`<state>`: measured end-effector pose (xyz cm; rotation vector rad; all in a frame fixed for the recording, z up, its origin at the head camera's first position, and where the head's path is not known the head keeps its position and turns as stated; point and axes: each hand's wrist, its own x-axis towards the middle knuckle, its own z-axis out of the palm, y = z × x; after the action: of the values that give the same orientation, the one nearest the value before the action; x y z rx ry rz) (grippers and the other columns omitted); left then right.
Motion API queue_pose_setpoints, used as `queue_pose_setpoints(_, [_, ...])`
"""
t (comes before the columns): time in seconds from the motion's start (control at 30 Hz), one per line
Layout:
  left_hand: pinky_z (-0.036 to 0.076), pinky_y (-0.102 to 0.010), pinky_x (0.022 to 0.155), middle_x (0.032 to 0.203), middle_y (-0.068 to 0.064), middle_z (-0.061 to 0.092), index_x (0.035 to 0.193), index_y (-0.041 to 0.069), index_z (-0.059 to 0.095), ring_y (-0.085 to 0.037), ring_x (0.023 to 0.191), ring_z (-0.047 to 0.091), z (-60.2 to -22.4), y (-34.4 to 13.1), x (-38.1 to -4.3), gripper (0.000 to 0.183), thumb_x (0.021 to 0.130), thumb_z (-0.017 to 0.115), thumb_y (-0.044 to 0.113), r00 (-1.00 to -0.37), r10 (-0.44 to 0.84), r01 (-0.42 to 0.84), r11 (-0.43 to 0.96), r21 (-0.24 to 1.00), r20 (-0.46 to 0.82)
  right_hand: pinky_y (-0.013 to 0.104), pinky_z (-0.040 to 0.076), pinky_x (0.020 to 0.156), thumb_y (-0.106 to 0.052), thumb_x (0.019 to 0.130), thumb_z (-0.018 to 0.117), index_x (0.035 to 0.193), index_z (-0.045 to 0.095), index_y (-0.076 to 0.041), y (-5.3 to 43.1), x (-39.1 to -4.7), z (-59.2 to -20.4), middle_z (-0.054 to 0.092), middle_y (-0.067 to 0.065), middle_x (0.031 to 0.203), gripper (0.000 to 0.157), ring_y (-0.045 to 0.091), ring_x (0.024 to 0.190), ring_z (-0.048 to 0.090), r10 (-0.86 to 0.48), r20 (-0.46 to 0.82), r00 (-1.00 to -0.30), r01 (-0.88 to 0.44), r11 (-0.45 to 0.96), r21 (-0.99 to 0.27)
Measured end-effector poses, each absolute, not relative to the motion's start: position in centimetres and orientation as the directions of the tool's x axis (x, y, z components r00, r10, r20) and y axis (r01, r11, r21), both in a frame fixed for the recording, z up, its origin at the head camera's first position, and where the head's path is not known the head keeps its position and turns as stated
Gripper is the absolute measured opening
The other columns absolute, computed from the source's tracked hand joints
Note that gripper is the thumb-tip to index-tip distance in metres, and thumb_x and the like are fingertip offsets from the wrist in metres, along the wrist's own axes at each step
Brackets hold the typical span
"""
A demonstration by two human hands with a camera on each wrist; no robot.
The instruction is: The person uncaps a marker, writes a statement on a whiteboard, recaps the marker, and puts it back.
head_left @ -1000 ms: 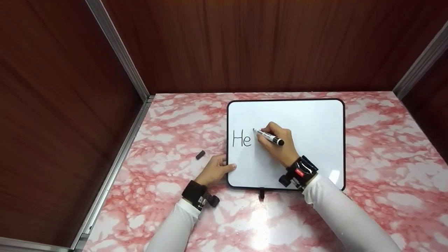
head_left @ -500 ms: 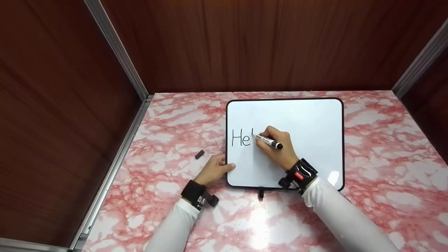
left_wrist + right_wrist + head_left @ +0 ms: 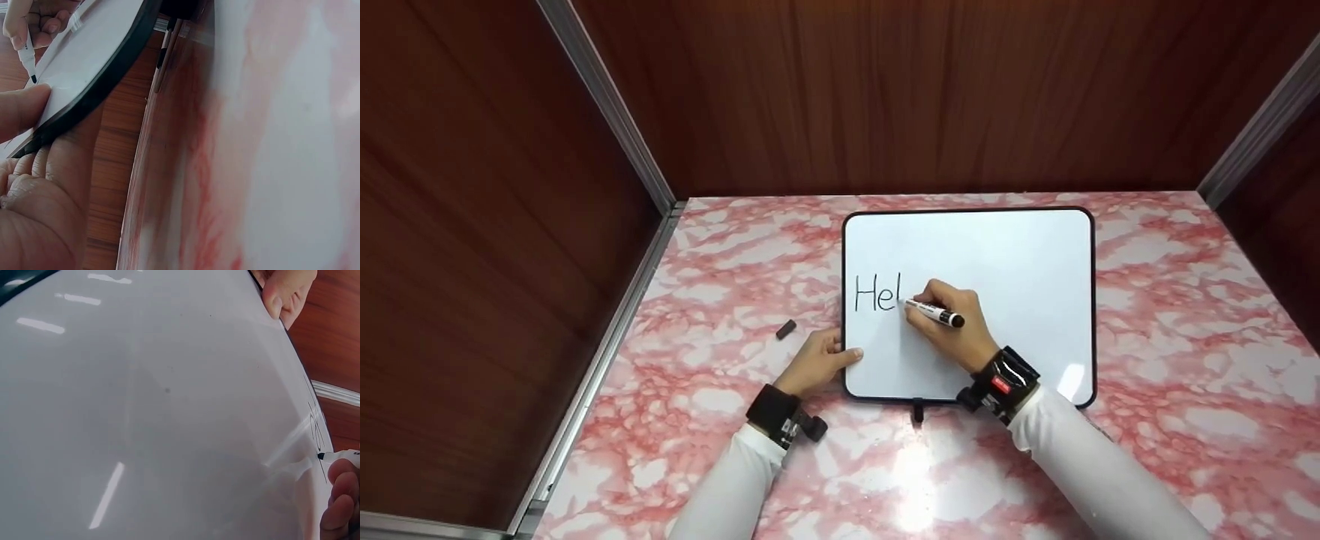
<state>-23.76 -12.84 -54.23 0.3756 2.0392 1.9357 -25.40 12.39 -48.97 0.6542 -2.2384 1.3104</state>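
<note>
My right hand (image 3: 956,322) pinches a white whiteboard marker (image 3: 934,311) with a black end, its black tip (image 3: 321,456) on the board's surface in the right wrist view. Black writing (image 3: 877,293) reading "He" and an upright stroke stands at the left of the whiteboard (image 3: 997,255), which has a black frame. With its thumb on the face and its fingers behind the frame, my left hand (image 3: 815,364) grips the board's left edge; the left wrist view shows this thumb (image 3: 25,109) on top. Parts of the left fingers are hidden under the board.
A dark marker cap (image 3: 786,329) lies on the red-and-white marbled table (image 3: 720,405), left of the board. At the board's lower edge a small black stand leg (image 3: 918,409) sticks out. Brown wood-grain panels (image 3: 885,97) rise behind and at both sides.
The right hand has moved the marker tip downward, and a vertical stroke has appeared after "He". The left hand keeps its hold on the board's edge.
</note>
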Motion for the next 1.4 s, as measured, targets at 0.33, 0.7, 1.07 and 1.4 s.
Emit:
queue_pose_setpoints(0.33, [0.066, -0.027, 0.085, 0.122, -0.033, 0.076, 0.133, -0.019, 0.063, -0.010, 0.093, 0.077, -54.4, -13.0, -23.9, 0.035, 0.101, 0.064, -0.004, -0.912, 0.409, 0.006, 0.044, 0.999, -0.013, 0.012, 0.034, 0.051, 0.000, 0.083, 0.077, 0.073, 0.067, -0.006, 12.5, -24.9, -48.9, 0.078, 0.006, 0.073, 0.015, 0.003, 0.055, 0.049, -0.188, 0.598, -0.779, -0.616, 0.409, -0.674])
queue_pose_setpoints(0.7, [0.068, -0.033, 0.086, 0.120, -0.031, 0.077, 0.133, -0.016, 0.064, -0.014, 0.091, 0.078, -54.3, -12.9, -23.8, 0.034, 0.102, 0.064, -0.003, -0.918, 0.394, -0.019, 0.052, 0.998, -0.038, 0.013, 0.033, 0.049, -0.001, 0.083, 0.077, 0.072, 0.066, -0.007, 12.9, -24.7, -48.7, 0.074, 0.004, 0.068, 0.016, 0.001, 0.053, 0.045, -0.216, 0.568, -0.794, -0.600, 0.420, -0.681])
queue_pose_setpoints(1.07, [0.068, -0.034, 0.086, 0.119, -0.030, 0.078, 0.132, -0.014, 0.066, -0.015, 0.091, 0.079, -54.1, -13.0, -23.7, 0.033, 0.102, 0.066, 0.000, -0.918, 0.394, -0.018, 0.083, 0.996, -0.049, 0.013, 0.032, 0.049, 0.000, 0.082, 0.076, 0.071, 0.066, -0.008, 13.3, -24.8, -48.6, 0.068, 0.001, 0.062, 0.017, 0.002, 0.052, 0.044, -0.191, 0.581, -0.792, -0.599, 0.434, -0.674])
queue_pose_setpoints(1.4, [0.066, -0.026, 0.082, 0.114, -0.031, 0.078, 0.130, -0.019, 0.064, -0.008, 0.088, 0.076, -54.3, -13.1, -23.8, 0.032, 0.101, 0.064, -0.004, -0.909, 0.416, 0.014, 0.053, 0.998, -0.010, 0.013, 0.034, 0.049, 0.000, 0.080, 0.075, 0.074, 0.064, -0.004, 13.7, -25.5, -48.3, 0.070, 0.003, 0.062, 0.013, 0.001, 0.054, 0.048, -0.130, 0.648, -0.750, -0.633, 0.424, -0.648])
